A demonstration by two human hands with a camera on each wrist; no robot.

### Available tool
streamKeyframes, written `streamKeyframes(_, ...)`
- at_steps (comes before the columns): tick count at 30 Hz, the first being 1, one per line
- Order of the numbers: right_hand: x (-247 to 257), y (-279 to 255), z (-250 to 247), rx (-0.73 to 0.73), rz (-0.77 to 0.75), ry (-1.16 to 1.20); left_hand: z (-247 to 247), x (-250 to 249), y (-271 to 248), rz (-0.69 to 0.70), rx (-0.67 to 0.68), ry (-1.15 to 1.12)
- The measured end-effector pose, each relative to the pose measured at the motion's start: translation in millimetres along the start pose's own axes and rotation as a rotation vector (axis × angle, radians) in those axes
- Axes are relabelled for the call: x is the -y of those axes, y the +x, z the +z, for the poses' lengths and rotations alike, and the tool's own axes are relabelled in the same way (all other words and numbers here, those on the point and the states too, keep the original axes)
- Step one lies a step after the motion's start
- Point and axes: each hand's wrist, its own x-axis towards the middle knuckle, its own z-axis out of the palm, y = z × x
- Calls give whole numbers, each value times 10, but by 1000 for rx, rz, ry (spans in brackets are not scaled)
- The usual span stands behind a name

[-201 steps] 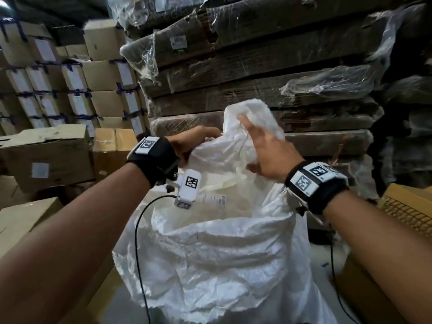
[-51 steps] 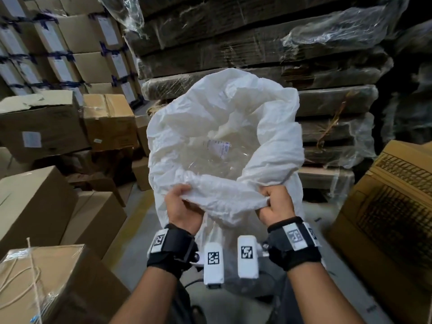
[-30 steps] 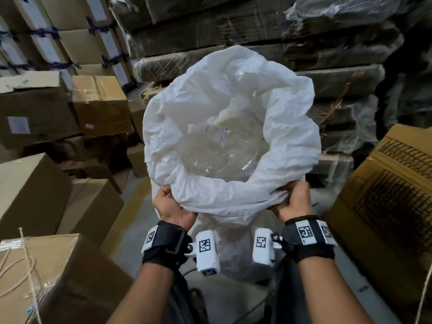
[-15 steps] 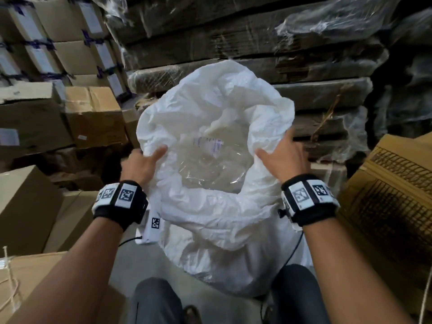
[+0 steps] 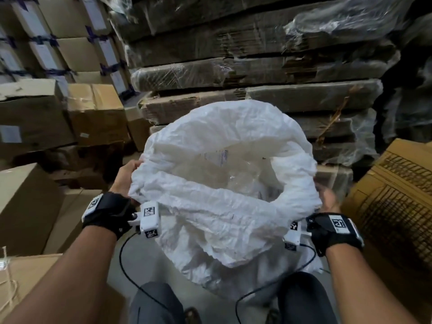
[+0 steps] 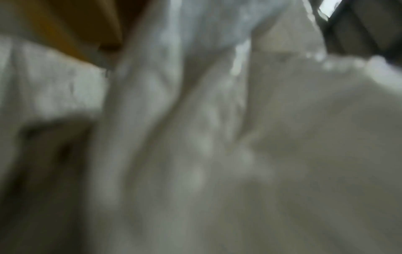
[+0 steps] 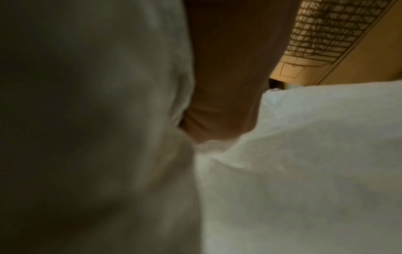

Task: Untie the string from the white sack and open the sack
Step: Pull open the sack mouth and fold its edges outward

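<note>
Sack: white sack (image 5: pixel 224 211) stands on the floor between the person's knees, mouth wide open, rim rolled outward into a thick crumpled collar.
Contents: clear plastic liner (image 5: pixel 236 181) visible inside, with a small printed label (image 5: pixel 221 156) on its far inner side.
String: not seen on the sack in any view.
Left hand: left hand (image 5: pixel 126 176) at the left edge of the rim, fingers wrapped over the rolled fabric, gripping it.
Right hand: right hand (image 5: pixel 327 201) at the right edge of the rim, pressed against the fabric; blurred, so whether the fingers grip cannot be told.
Left wrist view: only blurred white fabric (image 6: pixel 217 137) close to the lens.
Right wrist view: part of the hand (image 7: pixel 228 86) wedged between folds of the sack; printed carton (image 7: pixel 339 39) behind.
Surroundings: cardboard boxes (image 5: pixel 35 113) stacked at left; wrapped flat cardboard bundles (image 5: pixel 257 71) behind the sack; printed carton also at right in the head view.
</note>
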Motion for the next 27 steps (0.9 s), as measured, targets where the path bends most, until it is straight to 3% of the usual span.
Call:
streamKeyframes(4, 371, 56, 139, 79, -7, -131, -63, -282, -9, 62, -26, 314)
streamKeyframes(7, 1022, 51, 222, 79, -281, -602, -133, -716, -44, 366, -140, 586)
streamKeyframes(10, 1713, -194, 542, 317, -409, -1094, 158, -1199, -116, 522, -5, 911)
streamKeyframes(12, 2045, -329, 911, 220, -575, -1436, 495, -1380, -103, 631, 7, 1260)
streamKeyframes(13, 2106, -349, 1128, 154, -691, -1564, 668, -1418, -51, 684, 4, 1391)
streamKeyframes(15, 2061, -255, 1565, 161, -819, -1696, 997, -1403, 46, 737, 38, 1574)
streamKeyframes(18, 1705, 284, 1883, 128, -726, -1965, 1275, -1200, 338, 765, 50, 1717)
streamKeyframes(21, 1456, 689, 1870, 88, -709, -1889, 1359, -943, 585, 720, -6, 1793)
streamKeyframes(24, 1307, 898, 1778, 336, -729, -1686, 1350, -808, 678, 691, 161, 1815)
streamKeyframes(27, 1351, 1043, 1632, 525, -621, -1439, 1270, -903, 687, 786, 341, 1688)
